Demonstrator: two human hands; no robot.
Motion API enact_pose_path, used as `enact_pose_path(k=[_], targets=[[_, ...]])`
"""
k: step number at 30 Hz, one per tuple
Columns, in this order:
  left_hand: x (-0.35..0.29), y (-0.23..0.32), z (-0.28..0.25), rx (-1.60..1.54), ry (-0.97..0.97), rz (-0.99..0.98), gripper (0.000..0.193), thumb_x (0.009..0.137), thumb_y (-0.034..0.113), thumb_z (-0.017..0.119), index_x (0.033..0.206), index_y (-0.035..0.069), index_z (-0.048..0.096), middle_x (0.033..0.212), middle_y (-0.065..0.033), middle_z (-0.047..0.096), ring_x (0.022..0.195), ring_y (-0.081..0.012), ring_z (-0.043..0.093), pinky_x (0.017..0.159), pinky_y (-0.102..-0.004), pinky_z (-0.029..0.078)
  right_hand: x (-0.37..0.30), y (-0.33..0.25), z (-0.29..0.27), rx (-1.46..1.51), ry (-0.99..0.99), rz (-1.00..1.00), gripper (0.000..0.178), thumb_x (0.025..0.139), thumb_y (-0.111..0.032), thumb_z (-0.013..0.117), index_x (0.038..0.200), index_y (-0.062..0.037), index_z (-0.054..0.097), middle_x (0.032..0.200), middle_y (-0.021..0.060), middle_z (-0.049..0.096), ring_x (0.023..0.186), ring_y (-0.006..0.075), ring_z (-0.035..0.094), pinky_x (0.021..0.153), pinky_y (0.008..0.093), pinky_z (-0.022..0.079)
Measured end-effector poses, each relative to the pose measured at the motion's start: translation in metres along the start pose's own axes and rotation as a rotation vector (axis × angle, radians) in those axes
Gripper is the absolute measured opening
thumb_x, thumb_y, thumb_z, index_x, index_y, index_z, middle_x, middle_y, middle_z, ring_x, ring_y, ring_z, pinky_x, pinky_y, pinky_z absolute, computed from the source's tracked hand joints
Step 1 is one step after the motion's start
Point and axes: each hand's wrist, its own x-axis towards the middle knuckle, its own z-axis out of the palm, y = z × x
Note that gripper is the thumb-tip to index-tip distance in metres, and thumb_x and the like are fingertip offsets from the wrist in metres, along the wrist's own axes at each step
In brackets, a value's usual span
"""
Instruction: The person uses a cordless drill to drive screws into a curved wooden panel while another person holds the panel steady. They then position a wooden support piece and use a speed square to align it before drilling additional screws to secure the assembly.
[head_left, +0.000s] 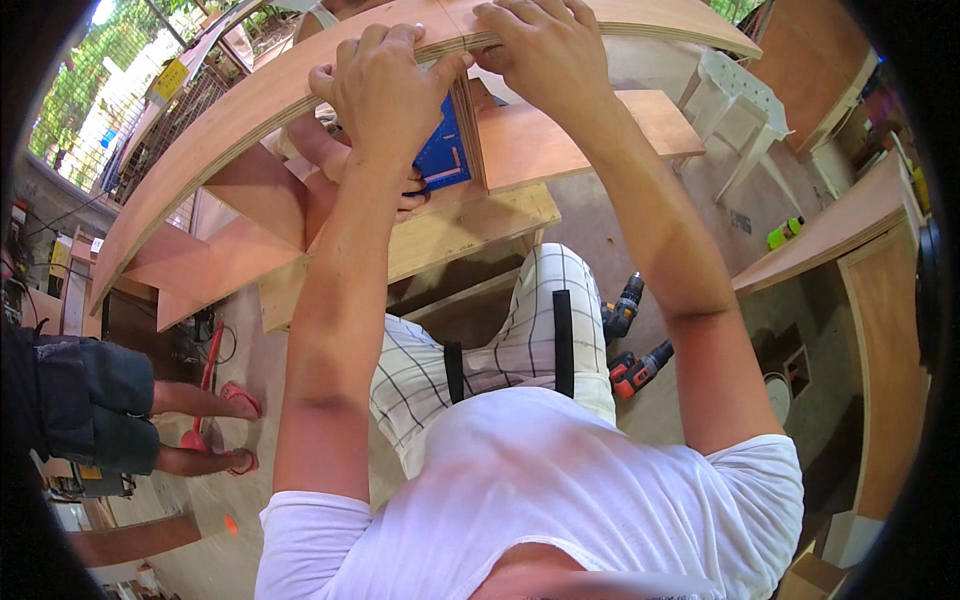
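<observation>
A long plywood panel spans the top of the head view, lying over an upright plywood divider. My left hand grips its near edge, fingers bent over the top face and thumb toward the divider. Just right of it, my right hand holds the same edge above the divider, its thumb side close to the joint. Beneath my hands a blue square stands against the divider's left side. Another person's hand is at the lower left of that square, partly hidden by my left forearm.
A wooden bench supports the plywood work. Two cordless drills lie on the floor right of my knee. A white plastic chair stands at the far right. At left, another person's legs are beside a red long-handled tool.
</observation>
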Motion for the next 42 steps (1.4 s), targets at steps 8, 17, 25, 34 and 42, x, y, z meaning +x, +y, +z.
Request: enact_pose_path(k=[8,17,25,34,42], targets=[[0.004,-0.006,0.005,0.013,0.081,0.04,0.057,0.079,0.062,0.077,0.115,0.017,0.079,0.112,-0.005,0.074,0.115,-0.0274,0.062,0.097,-0.0518,0.033,0.011,-0.01,0.003,0.063,-0.077,-0.091,0.027,0.079,-0.025,0.075,0.103,-0.014,0.069,0.103,0.005,0.073,0.102,0.0268,0.07,0.092,0.0455,0.049],[0.002,0.012,-0.009,-0.077,0.042,-0.056,0.035,0.081,0.04,0.077,0.101,0.011,0.079,0.108,-0.0083,0.073,0.112,-0.0286,0.063,0.101,-0.0581,0.035,0.009,-0.011,0.016,0.065,0.061,-0.065,0.023,0.08,-0.023,0.072,0.101,-0.014,0.07,0.101,0.0058,0.075,0.096,0.0285,0.071,0.086,0.0454,0.05],[0.002,0.013,-0.004,-0.059,0.121,-0.076,0.032,0.08,0.04,0.078,0.096,0.013,0.08,0.104,-0.0056,0.075,0.109,-0.0265,0.065,0.099,-0.0553,0.037,0.009,-0.013,0.011,0.062,0.059,-0.067,0.019,0.077,-0.025,0.074,0.092,-0.0151,0.067,0.089,0.005,0.073,0.09,0.0274,0.071,0.081,0.0452,0.049],[0.0,0.014,-0.008,-0.054,0.105,-0.047,0.033,0.08,0.039,0.078,0.098,0.012,0.08,0.103,-0.0065,0.074,0.107,-0.0278,0.065,0.098,-0.0541,0.037,0.008,-0.013,0.012,0.042,0.088,-0.079,0.014,0.079,-0.026,0.072,0.088,-0.0162,0.066,0.087,0.0039,0.072,0.088,0.0263,0.07,0.081,0.0438,0.048],[-0.005,0.011,-0.007,-0.053,0.068,-0.017,0.039,0.081,0.038,0.078,0.108,0.01,0.077,0.109,-0.0089,0.072,0.112,-0.0301,0.062,0.1,-0.0554,0.037,0.003,-0.009,0.012,0.135,0.091,-0.06,0.023,0.078,-0.021,0.074,0.1,-0.0147,0.068,0.1,0.0051,0.075,0.098,0.0274,0.07,0.088,0.0457,0.048]])
